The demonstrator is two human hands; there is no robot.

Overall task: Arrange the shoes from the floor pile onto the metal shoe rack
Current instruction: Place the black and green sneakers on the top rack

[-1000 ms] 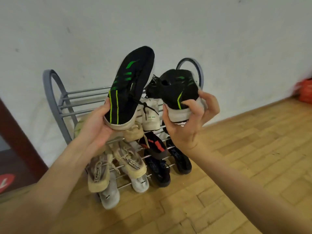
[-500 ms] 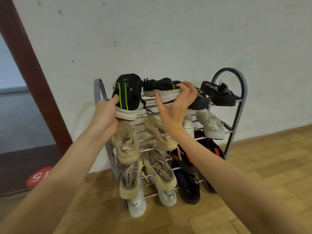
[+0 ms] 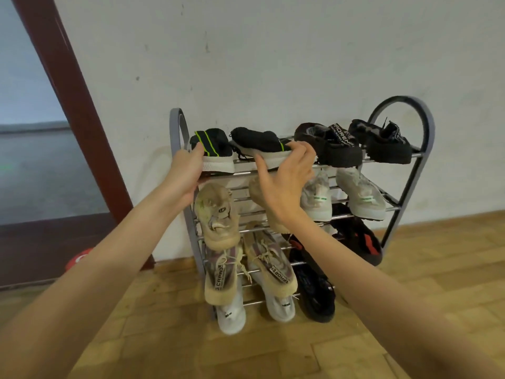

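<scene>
A grey metal shoe rack [image 3: 422, 124] stands against the white wall. On its top tier, at the left, sit two black knit sneakers with green stripes and white soles. My left hand [image 3: 188, 173] grips the heel of the left sneaker [image 3: 214, 149]. My right hand [image 3: 284, 184] holds the heel end of the right sneaker [image 3: 259, 144], with the fingers over its sole. Both sneakers rest on the top bars, toes toward the wall.
Two black chunky shoes [image 3: 330, 144] fill the top tier's right side. Beige, white and black-red shoes hang on the lower tiers. A dark red door frame [image 3: 76, 105] stands to the left. The floor [image 3: 410, 283] is wooden parquet.
Both hands have brought the two black-green sneakers down from mid-air onto the top tier. The view has moved right and nearer the rack.
</scene>
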